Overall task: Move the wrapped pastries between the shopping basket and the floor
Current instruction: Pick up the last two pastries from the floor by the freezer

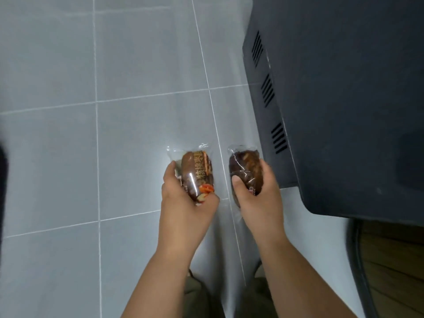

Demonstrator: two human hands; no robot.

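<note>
My left hand [187, 193] is curled around one wrapped pastry [195, 172], and my right hand [259, 198] grips a second pastry [246, 169] in the same way. Both are low over the tiled floor [114, 157], just beside the dark shopping basket [344, 88]. I cannot tell if they touch the tiles. One pastry per hand, I think, moves two in one trip.

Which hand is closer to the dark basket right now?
Right. The right hand, holding the dark pastry, is just beside the basket and its slotted wall; the left hand, holding the labelled pastry, is farther off over the floor.
</note>
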